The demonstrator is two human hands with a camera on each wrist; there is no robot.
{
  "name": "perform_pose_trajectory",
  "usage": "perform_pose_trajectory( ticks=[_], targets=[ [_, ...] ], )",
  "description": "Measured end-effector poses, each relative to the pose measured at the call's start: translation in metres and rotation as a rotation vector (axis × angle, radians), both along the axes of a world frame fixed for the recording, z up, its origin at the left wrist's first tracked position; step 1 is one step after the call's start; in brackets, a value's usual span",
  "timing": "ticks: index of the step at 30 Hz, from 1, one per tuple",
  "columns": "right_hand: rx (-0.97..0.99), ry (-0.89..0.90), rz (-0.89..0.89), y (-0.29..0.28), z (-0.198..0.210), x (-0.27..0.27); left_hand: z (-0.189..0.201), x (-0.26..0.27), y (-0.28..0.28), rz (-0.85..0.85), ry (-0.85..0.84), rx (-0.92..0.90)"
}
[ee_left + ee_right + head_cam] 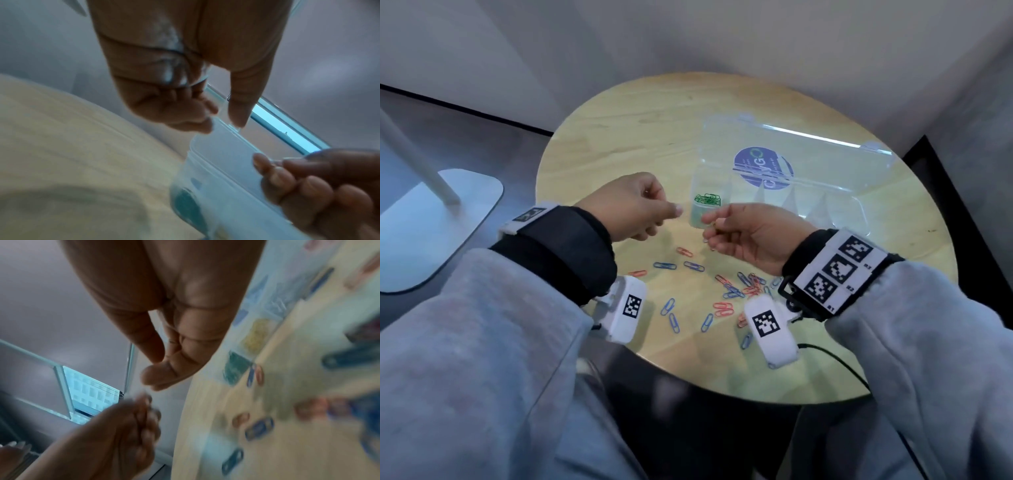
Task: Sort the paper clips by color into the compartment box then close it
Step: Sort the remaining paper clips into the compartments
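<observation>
A clear compartment box (859, 219) lies on the round wooden table (619, 137) with its lid (791, 137) open and tilted back. Green paper clips (707, 199) fill its leftmost compartment. Blue clips (665, 265) and red clips (684, 252) lie scattered nearer me, densest in a pile (746, 286). My left hand (671, 214) hovers left of the green compartment, fingers curled; a thin wire arc (197, 82) shows against them. My right hand (717, 229), palm up, pinches a small clip whose colour is unclear. The two hands nearly meet above the table (205, 116) (160, 369).
A white stand with a flat base (441, 222) is on the floor to the left. A black cable (835, 356) runs off the table's near right edge. Walls meet in a corner just behind the table.
</observation>
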State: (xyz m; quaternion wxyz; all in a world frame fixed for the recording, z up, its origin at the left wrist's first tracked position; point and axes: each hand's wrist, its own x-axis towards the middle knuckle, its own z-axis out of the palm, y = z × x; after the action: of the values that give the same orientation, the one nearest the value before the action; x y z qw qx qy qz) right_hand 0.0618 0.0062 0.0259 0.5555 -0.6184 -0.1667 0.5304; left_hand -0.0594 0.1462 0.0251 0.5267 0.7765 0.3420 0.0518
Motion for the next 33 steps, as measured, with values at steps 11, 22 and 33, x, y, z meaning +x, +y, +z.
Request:
perform_pose_trajectory(
  ticks=[11, 22, 33],
  targets=[
    [-0.289, -0.702, -0.075, 0.002, 0.009, 0.055, -0.019, -0.007, 0.001, -0.293, 0.795, 0.433],
    [-0.509, -1.289, 0.742, -0.029, -0.003, 0.007, -0.028, -0.004, -0.005, -0.368, 0.868, 0.485],
    [-0.558, -1.408, 0.813, -0.026, -0.039, -0.007, -0.004, -0.003, 0.009, -0.193, 0.395, 0.106]
  ],
)
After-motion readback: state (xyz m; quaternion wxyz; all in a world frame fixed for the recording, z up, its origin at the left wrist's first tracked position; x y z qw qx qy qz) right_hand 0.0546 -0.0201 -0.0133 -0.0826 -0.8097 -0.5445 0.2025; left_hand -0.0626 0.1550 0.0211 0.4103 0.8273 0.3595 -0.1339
